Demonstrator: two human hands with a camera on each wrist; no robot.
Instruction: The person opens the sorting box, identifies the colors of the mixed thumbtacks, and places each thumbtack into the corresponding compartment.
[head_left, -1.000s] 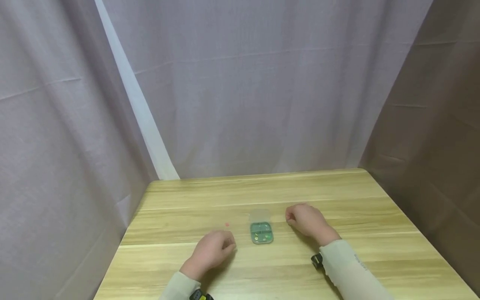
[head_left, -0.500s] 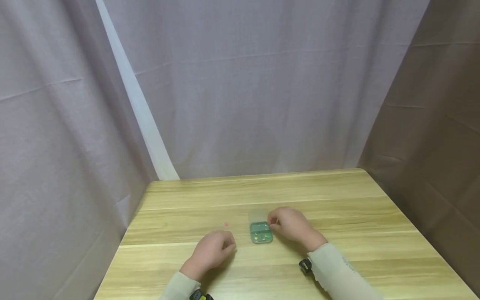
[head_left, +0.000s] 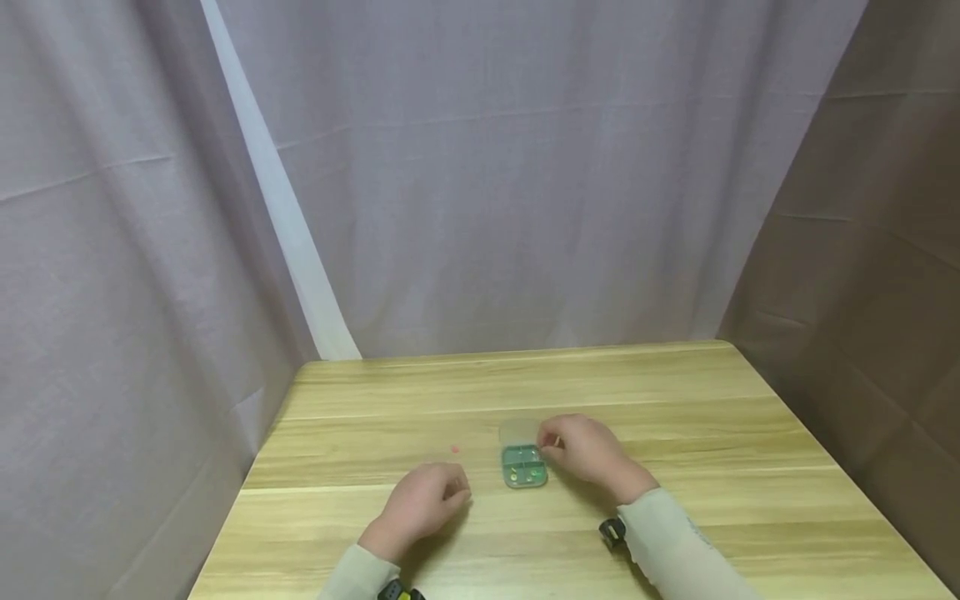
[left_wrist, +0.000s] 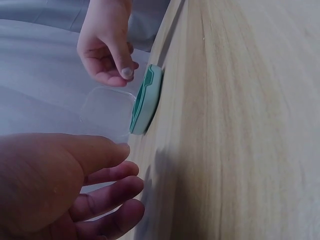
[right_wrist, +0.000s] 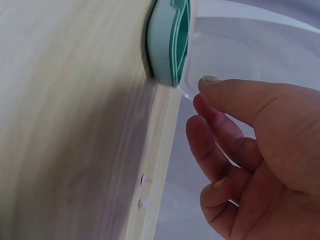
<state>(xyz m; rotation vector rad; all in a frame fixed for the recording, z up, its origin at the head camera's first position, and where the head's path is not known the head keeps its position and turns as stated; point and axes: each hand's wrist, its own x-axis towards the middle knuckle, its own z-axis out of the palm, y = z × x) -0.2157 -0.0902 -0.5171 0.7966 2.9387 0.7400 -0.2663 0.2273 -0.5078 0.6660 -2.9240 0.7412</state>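
Note:
A small green pill box (head_left: 522, 464) lies unfolded on the table, its clear lid (head_left: 517, 431) laid back behind it. Tiny yellow and green pieces are in its front compartments. My right hand (head_left: 587, 451) is over the box's back right corner, thumb and index fingertips close together. In the right wrist view no object shows at these fingertips, and I cannot tell whether something tiny is pinched there. My left hand (head_left: 422, 502) is left of the box, fingers loosely bent, holding nothing. In the left wrist view the box's pale green side wall (left_wrist: 150, 102) shows beyond those fingers.
A tiny pink piece (head_left: 454, 449) lies on the wooden table (head_left: 360, 433) left of the box. Small pale pieces (right_wrist: 143, 179) are on the tabletop in the right wrist view. Grey curtains (head_left: 525, 208) hang behind and at both sides of the table.
My right hand has moved left, from beside the box to its back right corner, and has stayed about there for the last half second. The left hand has stayed in place.

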